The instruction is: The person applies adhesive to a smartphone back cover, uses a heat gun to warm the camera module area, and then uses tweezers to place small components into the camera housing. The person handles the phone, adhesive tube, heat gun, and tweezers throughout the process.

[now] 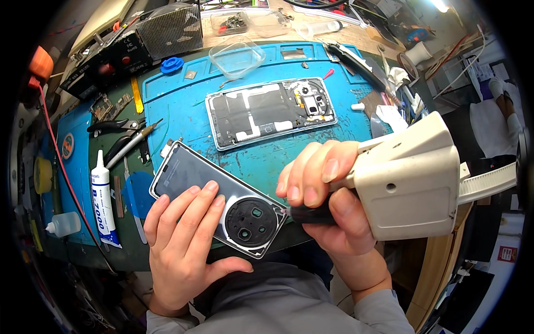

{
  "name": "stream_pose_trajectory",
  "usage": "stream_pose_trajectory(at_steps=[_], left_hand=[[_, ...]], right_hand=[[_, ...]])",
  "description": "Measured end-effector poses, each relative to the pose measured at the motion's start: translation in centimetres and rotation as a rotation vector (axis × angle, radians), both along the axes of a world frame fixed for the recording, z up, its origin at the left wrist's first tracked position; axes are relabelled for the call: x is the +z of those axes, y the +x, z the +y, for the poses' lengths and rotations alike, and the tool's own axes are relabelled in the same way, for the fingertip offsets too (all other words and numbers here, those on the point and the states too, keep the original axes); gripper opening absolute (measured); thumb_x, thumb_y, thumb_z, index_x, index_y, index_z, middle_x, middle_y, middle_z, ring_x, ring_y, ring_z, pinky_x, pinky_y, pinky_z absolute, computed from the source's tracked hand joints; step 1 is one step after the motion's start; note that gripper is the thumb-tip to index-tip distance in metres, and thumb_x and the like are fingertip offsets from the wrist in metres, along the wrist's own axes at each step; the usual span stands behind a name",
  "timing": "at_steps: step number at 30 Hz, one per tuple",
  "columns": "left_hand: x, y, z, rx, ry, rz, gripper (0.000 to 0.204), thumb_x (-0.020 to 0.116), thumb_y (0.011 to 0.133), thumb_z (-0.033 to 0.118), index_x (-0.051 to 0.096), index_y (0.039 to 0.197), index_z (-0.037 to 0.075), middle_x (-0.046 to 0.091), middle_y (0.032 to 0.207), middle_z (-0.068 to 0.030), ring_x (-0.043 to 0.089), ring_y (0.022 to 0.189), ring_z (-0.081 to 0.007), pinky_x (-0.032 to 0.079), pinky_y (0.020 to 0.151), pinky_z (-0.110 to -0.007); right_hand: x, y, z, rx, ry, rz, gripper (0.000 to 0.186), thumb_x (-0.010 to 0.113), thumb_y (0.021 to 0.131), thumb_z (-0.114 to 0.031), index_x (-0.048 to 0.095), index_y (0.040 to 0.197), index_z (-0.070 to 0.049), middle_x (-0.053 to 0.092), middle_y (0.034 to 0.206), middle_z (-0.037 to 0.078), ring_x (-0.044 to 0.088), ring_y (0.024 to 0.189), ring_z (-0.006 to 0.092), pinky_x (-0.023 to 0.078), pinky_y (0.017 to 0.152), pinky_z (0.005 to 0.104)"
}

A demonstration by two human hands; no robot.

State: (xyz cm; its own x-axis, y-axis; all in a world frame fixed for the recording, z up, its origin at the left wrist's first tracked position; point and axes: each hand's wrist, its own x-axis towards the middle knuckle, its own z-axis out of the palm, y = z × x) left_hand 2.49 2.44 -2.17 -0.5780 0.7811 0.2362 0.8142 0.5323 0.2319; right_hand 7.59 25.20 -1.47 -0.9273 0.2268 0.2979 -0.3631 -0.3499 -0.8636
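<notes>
A phone back cover (192, 172) lies slantwise at the near edge of the bench, inner side up, with a round black camera ring (253, 221) at its near right end. My left hand (186, 245) rests on it with fingers stretched flat and the thumb spread beside the near edge. My right hand (334, 195) is wrapped round the front of a cream-coloured glue gun (409, 183). From its dark tube (311, 215), the nozzle tip points at the cover's rim beside the camera ring. Just beyond lies an opened phone (270, 111), its battery and camera parts exposed.
The blue work mat (183, 125) holds a clear plastic tub (237, 57) and a blue cap (172, 64). Left are pliers (117, 127), a white glue tube (104, 200) and a small bottle (64, 224). A black equipment box (108, 69) stands far left; assorted tools (361, 67) lie right.
</notes>
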Motion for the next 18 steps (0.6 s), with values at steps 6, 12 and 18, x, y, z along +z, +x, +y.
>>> stream_pose_trajectory(at_steps=[6, 12, 18], left_hand=[[-0.02, 0.06, -0.01, 0.006, -0.002, -0.006, 0.093, 0.056, 0.079, 0.078, 0.069, 0.124, -0.003, 0.067, 0.134, -0.0140, 0.060, 0.127, -0.0316, 0.032, 0.116, -0.050], [0.05, 0.06, 0.02, 0.005, -0.006, -0.007, 0.093, 0.056, 0.079, 0.078, 0.068, 0.124, -0.003, 0.066, 0.135, -0.0140, 0.060, 0.127, -0.0317, 0.031, 0.116, -0.050], [0.06, 0.07, 0.02, 0.004, -0.005, -0.005, 0.093, 0.056, 0.080, 0.078, 0.068, 0.124, -0.003, 0.066, 0.135, -0.0141, 0.060, 0.127, -0.0318, 0.031, 0.116, -0.050]], right_hand=[[-0.21, 0.04, 0.02, 0.007, -0.007, -0.003, 0.025, 0.065, 0.098, -0.029, 0.052, 0.113, -0.013, 0.056, 0.089, 0.002, 0.057, 0.087, 0.0195, 0.050, 0.084, 0.0403], [-0.22, 0.08, 0.16, 0.015, -0.008, 0.001, 0.025, 0.065, 0.098, -0.029, 0.052, 0.114, -0.013, 0.056, 0.088, 0.002, 0.056, 0.087, 0.0193, 0.050, 0.084, 0.0401], [-0.26, 0.15, 0.19, 0.019, -0.011, 0.006, 0.026, 0.064, 0.098, -0.028, 0.053, 0.115, -0.013, 0.056, 0.089, 0.002, 0.057, 0.087, 0.0195, 0.050, 0.084, 0.0402]])
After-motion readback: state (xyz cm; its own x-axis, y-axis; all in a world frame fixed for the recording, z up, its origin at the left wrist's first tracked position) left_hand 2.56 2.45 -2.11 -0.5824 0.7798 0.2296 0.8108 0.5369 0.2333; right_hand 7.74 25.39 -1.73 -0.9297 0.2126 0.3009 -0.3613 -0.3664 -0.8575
